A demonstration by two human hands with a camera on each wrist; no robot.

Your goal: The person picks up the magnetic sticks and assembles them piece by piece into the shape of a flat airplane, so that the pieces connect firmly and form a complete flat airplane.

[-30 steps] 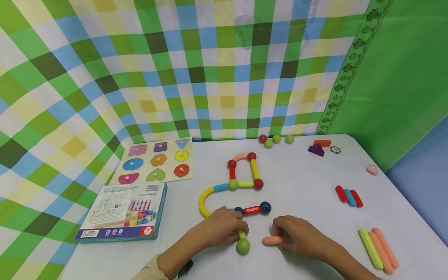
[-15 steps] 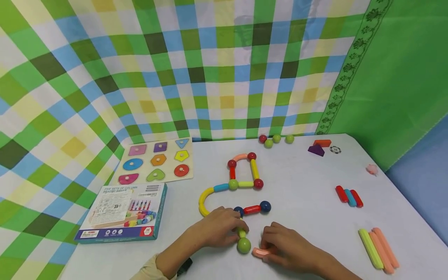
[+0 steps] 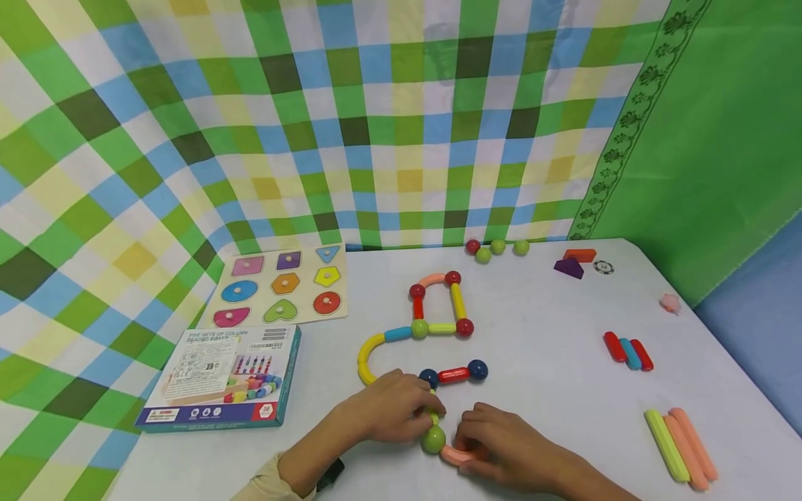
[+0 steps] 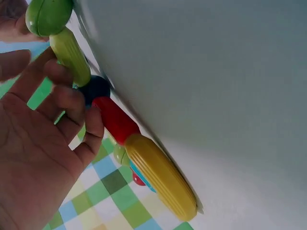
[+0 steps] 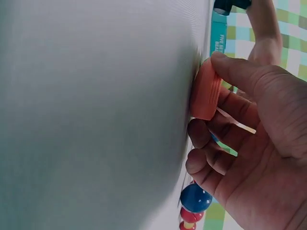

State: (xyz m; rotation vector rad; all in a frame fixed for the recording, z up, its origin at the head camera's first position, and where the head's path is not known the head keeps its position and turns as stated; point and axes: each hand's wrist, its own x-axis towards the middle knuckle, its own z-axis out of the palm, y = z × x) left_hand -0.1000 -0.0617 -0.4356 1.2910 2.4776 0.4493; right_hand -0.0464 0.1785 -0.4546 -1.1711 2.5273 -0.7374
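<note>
My right hand (image 3: 504,445) pinches a curved salmon-pink rod (image 5: 206,91) between thumb and fingers. One end of this rod meets the green ball (image 3: 434,440). My left hand (image 3: 396,406) holds the short yellow-green rod (image 4: 70,56) that links that ball to a navy ball (image 3: 429,378). From the navy ball a red rod (image 3: 453,376) runs to a second navy ball (image 3: 477,369). A curved yellow rod (image 3: 370,355) goes up to a blue rod (image 3: 397,334). This joins a closed loop of rods and balls, with a green ball (image 3: 420,328) at its corner.
Left of the build lie a boxed bead set (image 3: 219,379) and a shape puzzle board (image 3: 335,275). Loose balls (image 3: 498,247) sit at the back. To the right are short rods (image 3: 629,353), long rods (image 3: 679,445), and small blocks (image 3: 569,268).
My right hand has moved left with the curved pink rod and turned it, bringing its end to the green ball. My left hand has stayed nearly still on the yellow-green rod.
</note>
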